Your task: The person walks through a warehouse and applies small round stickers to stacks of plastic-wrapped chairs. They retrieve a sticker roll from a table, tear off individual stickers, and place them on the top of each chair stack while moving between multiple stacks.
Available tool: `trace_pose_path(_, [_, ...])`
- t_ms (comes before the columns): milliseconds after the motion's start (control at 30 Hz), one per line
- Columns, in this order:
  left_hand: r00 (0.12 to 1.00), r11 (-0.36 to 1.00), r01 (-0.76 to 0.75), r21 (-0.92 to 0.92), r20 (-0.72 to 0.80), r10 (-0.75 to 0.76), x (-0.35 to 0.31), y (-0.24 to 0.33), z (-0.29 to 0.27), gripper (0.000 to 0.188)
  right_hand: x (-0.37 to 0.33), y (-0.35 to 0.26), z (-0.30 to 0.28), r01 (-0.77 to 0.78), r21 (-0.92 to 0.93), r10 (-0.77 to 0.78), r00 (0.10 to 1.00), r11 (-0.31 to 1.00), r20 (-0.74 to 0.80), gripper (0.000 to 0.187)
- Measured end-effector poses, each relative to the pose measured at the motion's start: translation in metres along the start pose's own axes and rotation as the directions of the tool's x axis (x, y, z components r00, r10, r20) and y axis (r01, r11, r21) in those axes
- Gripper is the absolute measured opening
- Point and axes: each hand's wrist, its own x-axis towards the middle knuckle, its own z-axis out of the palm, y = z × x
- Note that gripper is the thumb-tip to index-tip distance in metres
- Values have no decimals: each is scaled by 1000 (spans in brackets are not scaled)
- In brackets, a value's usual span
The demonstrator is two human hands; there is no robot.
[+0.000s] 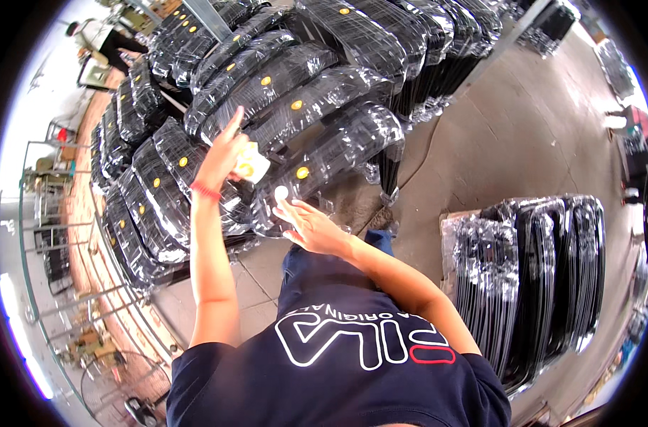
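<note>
Forearms (pixel 214 277) reach forward from the lower edge, the left nearly straight, the right slanting inward across the body; the left hand (pixel 221 164) points its index finger ahead while its other fingers fold in, gripping a white sheet (pixel 260 168) marked with yellow-orange, held above the black film-wrapped bundles (pixel 352 142); the right hand (pixel 315 228) shows its back, fingers extended and close together; a small white disc (pixel 280 192) sits at their tips, over the nearest bundle; whether they pinch it, I cannot tell.
</note>
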Motion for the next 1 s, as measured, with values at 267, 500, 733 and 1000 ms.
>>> trace_pose_path(267, [955,946,274,171,-164,-247,40,-67,62,74,27,20,-128,-82,302,99,994,950,-42,73])
trace_pose_path(500, [899,624,408,666,-410,-151,37,-40,93,74,179,109,-121,65,-106,-65,998,992,2,80])
trace_pose_path(733, [907,854,421,306,-174,-385,3,-7,60,67,208,177,-99,-34,-215,57,993,976,103,83])
trace_pose_path(1000, [901,993,10,114,-432,40,102,40,-36,65,216,167,-109,-91,-299,149,973,950,178,84])
